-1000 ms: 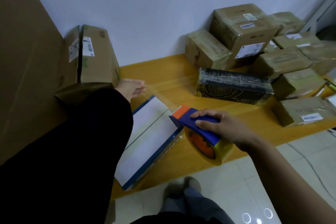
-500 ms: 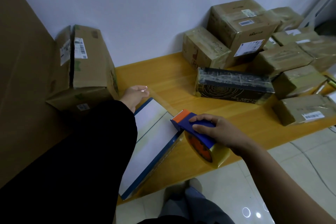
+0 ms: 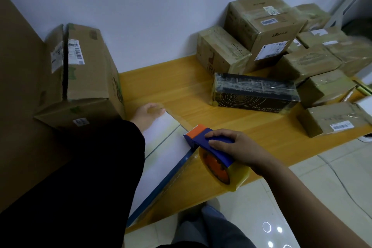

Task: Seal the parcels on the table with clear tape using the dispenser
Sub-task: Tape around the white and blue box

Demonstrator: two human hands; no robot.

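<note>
A flat white parcel with blue edges (image 3: 161, 153) lies on the yellow table (image 3: 201, 94), partly under my black sleeve. My left hand (image 3: 148, 113) presses the end of a clear tape strip at the parcel's far corner. The strip runs along the parcel's right edge to the blue and orange tape dispenser (image 3: 209, 147). My right hand (image 3: 235, 147) grips the dispenser's handle, its orange head at the parcel's right edge. The tape roll (image 3: 223, 171) hangs over the table's front edge.
A large open cardboard box (image 3: 84, 74) stands at the left against the wall. A black parcel (image 3: 253, 94) lies mid-table, with several taped brown parcels (image 3: 261, 28) stacked behind and right of it. Tiled floor lies below the table's front edge.
My left hand has come down from the air onto the parcel's far corner with the tape end. The dispenser has shifted slightly toward the parcel's edge, shortening the stretched strip.
</note>
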